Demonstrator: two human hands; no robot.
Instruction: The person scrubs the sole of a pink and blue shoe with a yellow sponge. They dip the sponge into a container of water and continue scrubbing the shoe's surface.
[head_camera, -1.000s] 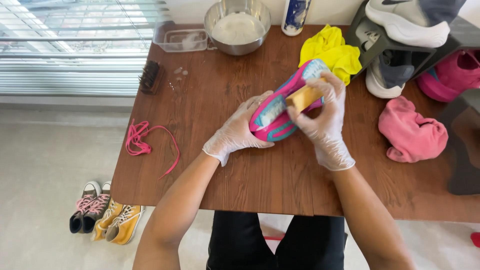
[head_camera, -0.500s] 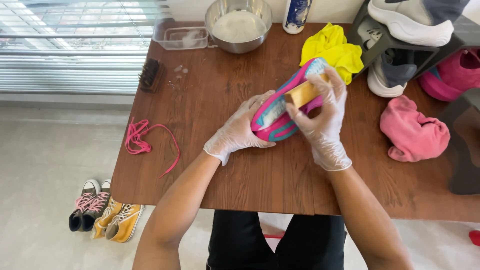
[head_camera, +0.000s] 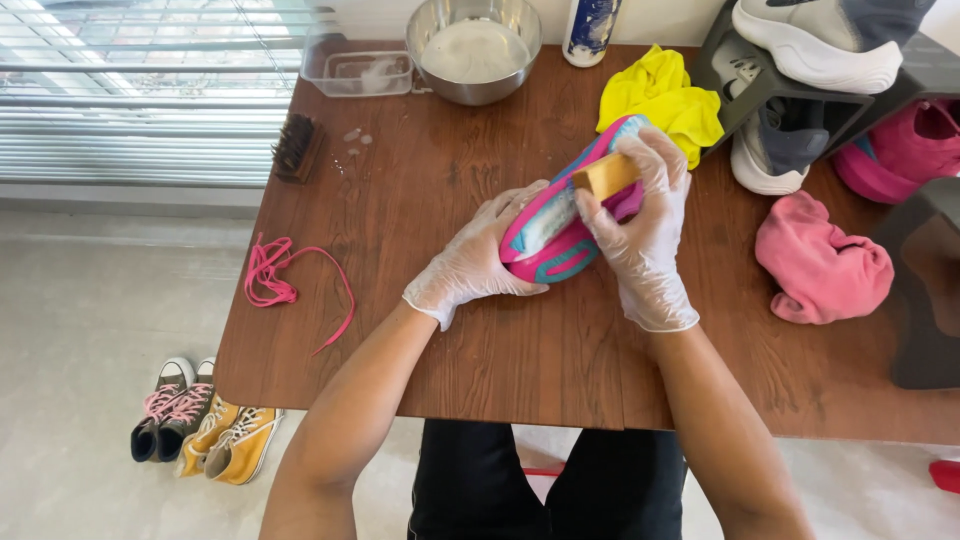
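A pink lace (head_camera: 285, 285) lay loose near the tabletop's left edge, a dark bristle brush (head_camera: 297, 147) beyond it toward the far left corner, beside a steel bowl (head_camera: 476, 50) of pale suds. At mid-table, the gloved left hand (head_camera: 478, 262) cupped the near end of a pink-and-teal sneaker (head_camera: 560, 225), fingers wrapped closed around it. The shoe's long axis ran from that hand diagonally toward the far right. The gloved right hand (head_camera: 645, 225), the nearer to the shoe's middle, lay across it, fingers clamped on a wooden-backed brush (head_camera: 605, 175). A yellow cloth (head_camera: 665, 95) and pink cloth (head_camera: 820, 265) sat rightward.
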